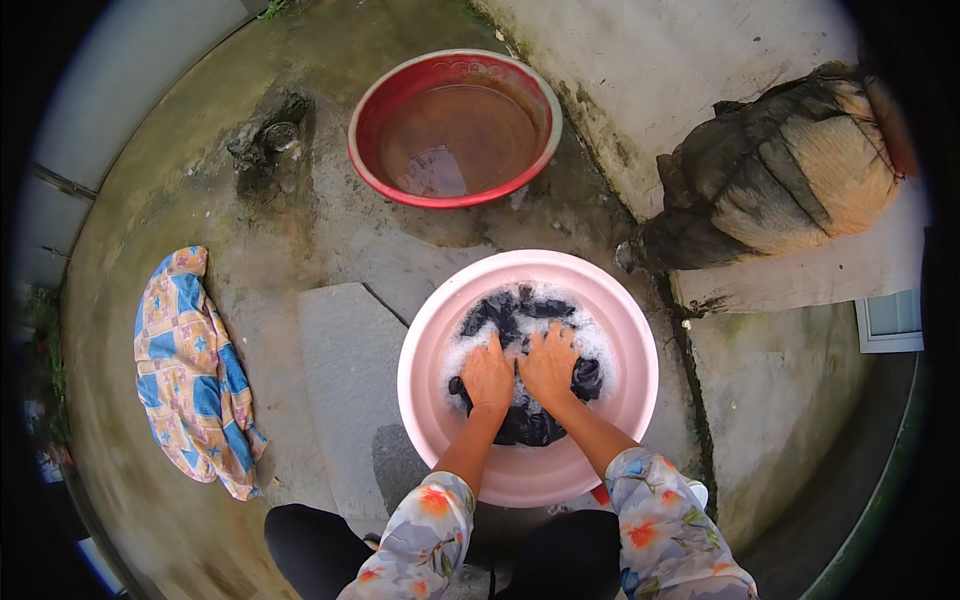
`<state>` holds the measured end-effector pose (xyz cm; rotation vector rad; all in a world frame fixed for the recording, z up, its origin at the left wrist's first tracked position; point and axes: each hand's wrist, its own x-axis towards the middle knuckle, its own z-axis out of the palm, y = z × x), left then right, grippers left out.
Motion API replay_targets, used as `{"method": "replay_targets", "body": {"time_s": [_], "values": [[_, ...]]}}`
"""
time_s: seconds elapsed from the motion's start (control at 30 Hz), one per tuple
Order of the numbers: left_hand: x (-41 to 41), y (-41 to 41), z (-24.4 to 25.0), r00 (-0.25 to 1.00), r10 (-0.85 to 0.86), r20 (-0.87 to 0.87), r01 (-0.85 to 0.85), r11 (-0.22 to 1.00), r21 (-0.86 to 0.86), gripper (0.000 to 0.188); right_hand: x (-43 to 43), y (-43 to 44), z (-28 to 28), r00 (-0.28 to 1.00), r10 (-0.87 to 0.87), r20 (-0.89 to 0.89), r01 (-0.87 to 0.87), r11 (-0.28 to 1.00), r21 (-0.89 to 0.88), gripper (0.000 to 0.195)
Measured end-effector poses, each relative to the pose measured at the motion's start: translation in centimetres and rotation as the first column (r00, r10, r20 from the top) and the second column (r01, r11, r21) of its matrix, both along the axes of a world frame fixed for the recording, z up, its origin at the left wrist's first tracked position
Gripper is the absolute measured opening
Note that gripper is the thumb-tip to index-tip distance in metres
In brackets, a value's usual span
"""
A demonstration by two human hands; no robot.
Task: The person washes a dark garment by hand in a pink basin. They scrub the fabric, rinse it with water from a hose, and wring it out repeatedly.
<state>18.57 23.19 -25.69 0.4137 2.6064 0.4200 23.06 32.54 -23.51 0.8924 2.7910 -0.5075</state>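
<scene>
A pink plastic basin [427, 322] stands on the ground before me, holding soapy water and a dark wet cloth [529, 424]. Both hands are inside the basin, side by side on the dark cloth. My left hand [487, 375] has its fingertips down in the suds, partly hidden. My right hand [550, 361] rests just beside it with its fingers spread over the cloth and foam. How firmly either hand grips the cloth cannot be told.
Beyond the pink basin stands a red basin [454, 201] with murky water. Patterned blue-and-tan fabric [193, 367] lies on the concrete at left. A covered bundle [780, 172] sits at upper right. A flat stone slab [349, 375] adjoins the pink basin.
</scene>
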Motion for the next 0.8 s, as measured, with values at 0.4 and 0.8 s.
{"method": "replay_targets", "body": {"time_s": [0.4,0.8], "values": [[-3.0,-1.2,-0.8,1.000,0.014,0.022,-0.022,0.902,0.430,0.039,-3.1,5.3,-6.3,0.980,-0.119,-0.161,0.064,0.949,-0.310,0.043],[2.8,-5.2,11.7,0.820,0.354,0.449,-0.569,0.427,0.703,0.053,8.0,1.6,11.3,0.892,0.056,-0.448,-0.332,0.754,-0.567,0.038]]}}
